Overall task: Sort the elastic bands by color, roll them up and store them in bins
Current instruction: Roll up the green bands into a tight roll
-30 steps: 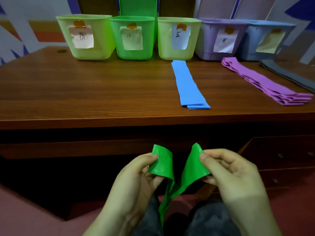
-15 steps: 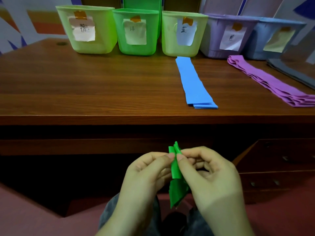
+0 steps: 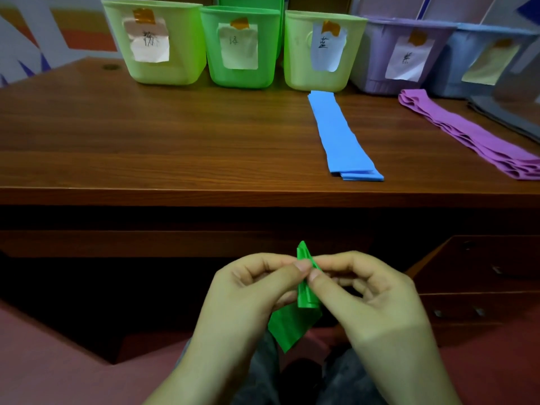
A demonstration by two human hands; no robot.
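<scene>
Before you stands the brown wooden desk (image 3: 146,147), and along its far edge five plastic bins stand in a row, each with a paper label taped on the front: a pale green bin (image 3: 181,45) at the left, a bright green bin (image 3: 263,48) beside it, a yellow-green bin (image 3: 301,54) in the middle, then a purple bin (image 3: 377,59) and a blue-grey bin (image 3: 450,65) toward the far right corner. A folded purple elastic band (image 3: 467,133) lies near the right edge of the desk. A flat folded blue elastic band (image 3: 339,133) runs from the yellow-green bin to the near edge. Below the near edge, over your lap, you hold the green elastic band (image 3: 295,323). Your left hand (image 3: 248,299) and your right hand (image 3: 374,305) both pinch its upper part, which is rolled tight, between thumb and fingers. The loose end hangs down between your hands.
</scene>
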